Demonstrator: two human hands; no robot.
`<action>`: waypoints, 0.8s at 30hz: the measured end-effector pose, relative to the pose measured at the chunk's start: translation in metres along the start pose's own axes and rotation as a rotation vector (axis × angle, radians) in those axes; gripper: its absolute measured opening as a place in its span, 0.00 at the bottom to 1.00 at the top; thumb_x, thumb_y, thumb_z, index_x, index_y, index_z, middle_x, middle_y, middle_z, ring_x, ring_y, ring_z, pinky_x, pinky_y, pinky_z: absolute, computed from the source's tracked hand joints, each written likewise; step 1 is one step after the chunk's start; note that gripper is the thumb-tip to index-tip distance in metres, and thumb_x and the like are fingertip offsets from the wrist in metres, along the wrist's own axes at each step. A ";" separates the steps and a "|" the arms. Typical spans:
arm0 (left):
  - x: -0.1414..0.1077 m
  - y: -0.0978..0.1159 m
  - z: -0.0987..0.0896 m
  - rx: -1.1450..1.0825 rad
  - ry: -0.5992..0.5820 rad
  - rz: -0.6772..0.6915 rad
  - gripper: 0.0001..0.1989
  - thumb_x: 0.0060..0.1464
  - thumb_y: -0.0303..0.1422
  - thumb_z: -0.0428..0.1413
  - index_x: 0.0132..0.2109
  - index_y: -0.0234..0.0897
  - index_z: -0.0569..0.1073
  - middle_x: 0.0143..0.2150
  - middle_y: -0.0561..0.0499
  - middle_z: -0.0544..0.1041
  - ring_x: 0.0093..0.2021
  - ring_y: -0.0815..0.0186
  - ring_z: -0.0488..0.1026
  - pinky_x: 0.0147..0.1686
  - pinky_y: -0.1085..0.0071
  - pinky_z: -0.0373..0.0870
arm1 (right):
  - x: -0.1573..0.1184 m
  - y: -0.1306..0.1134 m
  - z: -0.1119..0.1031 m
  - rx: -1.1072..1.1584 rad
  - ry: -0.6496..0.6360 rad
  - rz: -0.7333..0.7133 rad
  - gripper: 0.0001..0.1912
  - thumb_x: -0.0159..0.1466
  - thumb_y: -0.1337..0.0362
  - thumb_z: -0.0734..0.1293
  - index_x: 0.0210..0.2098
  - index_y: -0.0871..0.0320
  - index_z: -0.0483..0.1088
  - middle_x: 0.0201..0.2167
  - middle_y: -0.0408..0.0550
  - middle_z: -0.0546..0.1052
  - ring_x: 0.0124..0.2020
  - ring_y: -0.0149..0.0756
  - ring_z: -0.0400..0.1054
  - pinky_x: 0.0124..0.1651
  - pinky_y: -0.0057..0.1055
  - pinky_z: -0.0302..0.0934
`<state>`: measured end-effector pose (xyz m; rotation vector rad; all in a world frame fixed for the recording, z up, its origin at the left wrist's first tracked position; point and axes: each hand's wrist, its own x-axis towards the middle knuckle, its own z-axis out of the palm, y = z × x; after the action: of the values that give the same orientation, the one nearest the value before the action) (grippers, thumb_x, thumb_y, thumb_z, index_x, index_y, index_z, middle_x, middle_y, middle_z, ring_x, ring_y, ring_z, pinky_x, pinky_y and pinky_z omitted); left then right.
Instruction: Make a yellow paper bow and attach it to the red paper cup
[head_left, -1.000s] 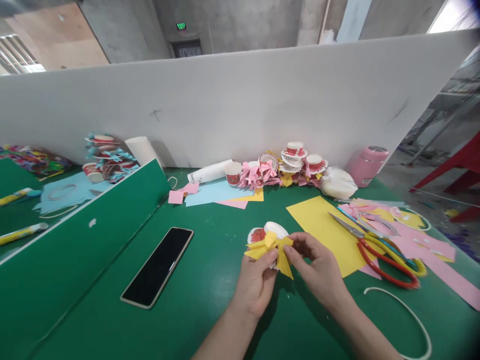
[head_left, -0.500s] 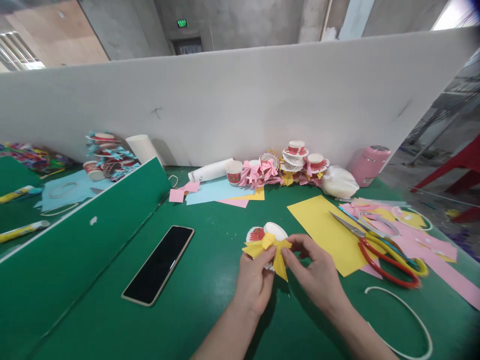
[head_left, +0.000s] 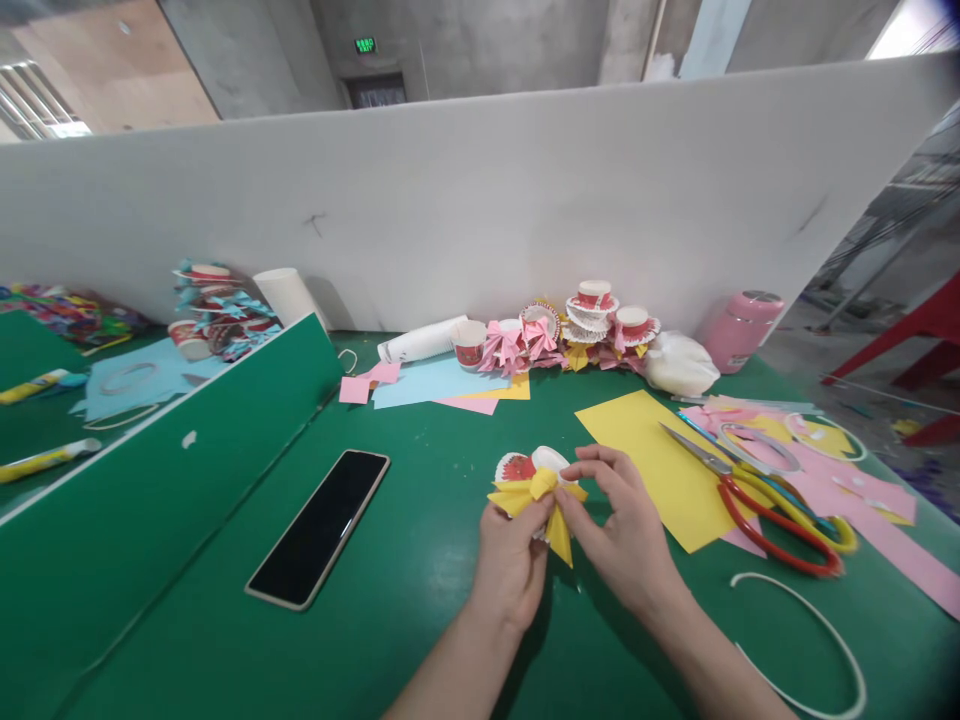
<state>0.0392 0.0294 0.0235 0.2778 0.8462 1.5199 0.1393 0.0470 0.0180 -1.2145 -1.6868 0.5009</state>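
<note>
My left hand (head_left: 510, 565) is closed around a small paper cup piece with a red-and-white fluted rim (head_left: 514, 467), its thumb pressed on the front. A yellow paper bow (head_left: 543, 485) lies across the front of that piece, its tails hanging down. With thumb and fingers, my right hand (head_left: 622, 535) grips the bow just right of its knot; the exact contact is partly hidden. To the right lie red-handled scissors (head_left: 780, 530) and a yellow paper sheet (head_left: 637, 440).
A phone (head_left: 319, 530) lies left of my hands, by a low green divider (head_left: 187, 450). Finished cup pieces with bows (head_left: 592, 320) stand along the white partition (head_left: 450, 220), near a pink flask (head_left: 742, 330). A white cord (head_left: 840, 640) curls at the lower right.
My right fingers have shifted left along the bow toward its knot, and the index finger has lifted. My left hand keeps its hold on the cup piece.
</note>
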 end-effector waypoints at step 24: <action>0.000 -0.001 -0.002 -0.034 -0.029 -0.025 0.15 0.34 0.23 0.64 0.35 0.31 0.73 0.31 0.49 0.77 0.31 0.69 0.74 0.34 0.75 0.69 | -0.001 -0.001 0.006 0.046 -0.031 0.135 0.07 0.57 0.60 0.61 0.29 0.56 0.66 0.40 0.54 0.68 0.44 0.45 0.64 0.41 0.42 0.60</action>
<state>0.0388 0.0285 0.0215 0.2623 0.7974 1.5027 0.1336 0.0468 0.0160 -1.2987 -1.6170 0.6404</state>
